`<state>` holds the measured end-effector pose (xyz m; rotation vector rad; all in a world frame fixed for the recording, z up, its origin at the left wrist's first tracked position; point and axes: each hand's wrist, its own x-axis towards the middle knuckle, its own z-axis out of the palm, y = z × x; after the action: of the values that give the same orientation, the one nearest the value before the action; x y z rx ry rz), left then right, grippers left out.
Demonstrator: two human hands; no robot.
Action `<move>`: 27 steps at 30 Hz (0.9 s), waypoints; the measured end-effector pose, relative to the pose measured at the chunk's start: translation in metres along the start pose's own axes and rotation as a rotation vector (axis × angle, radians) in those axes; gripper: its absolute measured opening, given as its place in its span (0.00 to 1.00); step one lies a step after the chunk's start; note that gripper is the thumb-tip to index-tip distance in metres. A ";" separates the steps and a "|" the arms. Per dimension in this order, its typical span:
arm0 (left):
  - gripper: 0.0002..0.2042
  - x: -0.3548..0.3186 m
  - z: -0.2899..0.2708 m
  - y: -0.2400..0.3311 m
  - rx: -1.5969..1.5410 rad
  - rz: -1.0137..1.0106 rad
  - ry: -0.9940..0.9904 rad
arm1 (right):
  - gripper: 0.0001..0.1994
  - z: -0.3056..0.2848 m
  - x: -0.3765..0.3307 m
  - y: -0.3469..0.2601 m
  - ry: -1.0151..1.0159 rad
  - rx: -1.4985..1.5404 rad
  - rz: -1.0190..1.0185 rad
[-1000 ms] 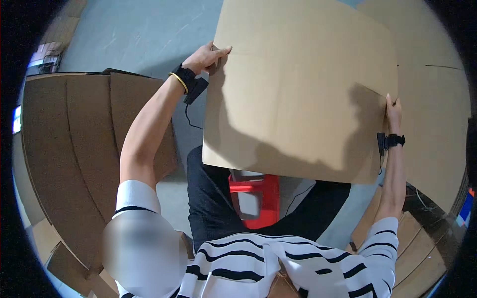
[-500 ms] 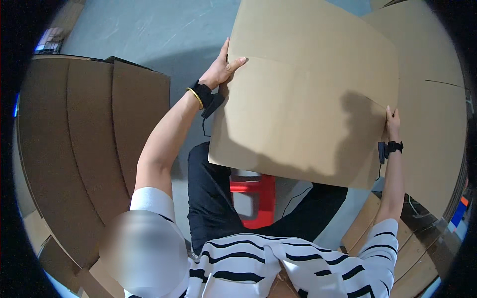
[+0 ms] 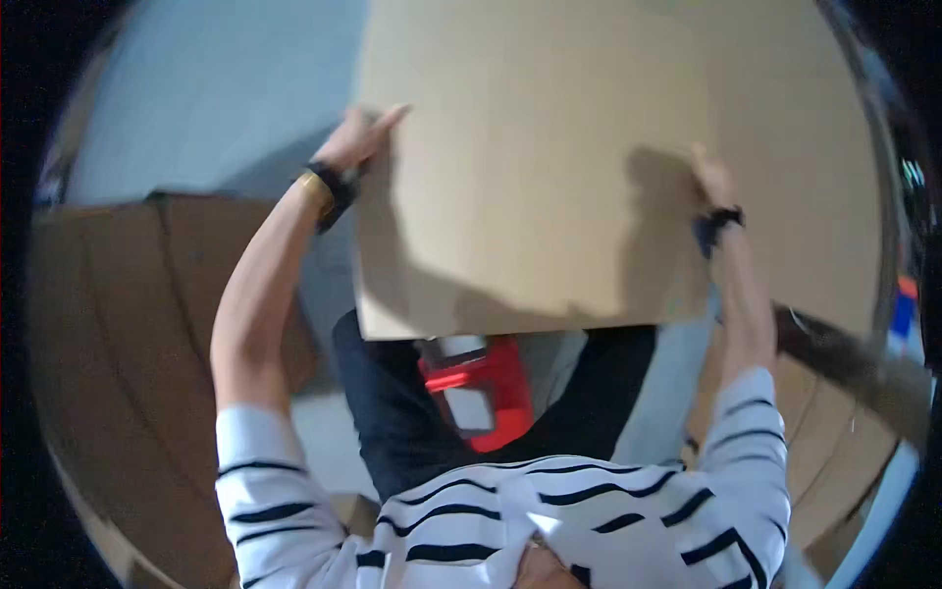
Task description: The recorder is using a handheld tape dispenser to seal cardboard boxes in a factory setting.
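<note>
1. Here, the left hand grips the left edge of a big cardboard sheet, fingers laid flat along the edge and closed on it.
2. The right hand holds the sheet's right part from the near side, fingers curled against the face; its shadow falls on the cardboard just beside it.
3. The sheet is held up in front of the person, above the lap, and fills the upper middle of the view.
4. Both wrists wear dark bands; the left one also has a yellow band.
5. Below the sheet's lower edge a red stool shows between the dark trouser legs.
6. Flat cardboard lies on the floor to the left, and more lies to the right.
</note>
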<state>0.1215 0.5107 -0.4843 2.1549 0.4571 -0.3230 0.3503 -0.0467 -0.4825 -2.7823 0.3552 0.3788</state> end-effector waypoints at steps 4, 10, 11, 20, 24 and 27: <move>0.16 -0.008 0.018 -0.011 -0.148 -0.048 0.057 | 0.31 0.001 -0.046 -0.011 -0.056 0.250 -0.098; 0.39 0.021 0.036 -0.044 -0.115 0.133 0.271 | 0.47 -0.054 -0.038 0.013 -0.071 0.132 -0.120; 0.39 0.028 0.036 -0.048 -0.022 0.202 0.327 | 0.47 -0.085 -0.030 0.024 0.096 0.095 -0.244; 0.27 0.051 0.039 -0.094 0.159 -0.021 0.429 | 0.33 -0.500 -0.034 0.266 1.089 -0.438 -0.019; 0.33 0.054 0.032 -0.101 0.006 -0.159 0.293 | 0.45 -0.555 -0.018 0.345 0.788 -0.387 0.260; 0.47 0.044 0.030 -0.089 0.043 -0.056 0.239 | 0.50 -0.564 0.000 0.359 0.730 -0.557 0.258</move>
<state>0.1206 0.5439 -0.5829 2.2356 0.6514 -0.1056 0.3728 -0.5656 -0.0617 -3.3380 0.8920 -0.6109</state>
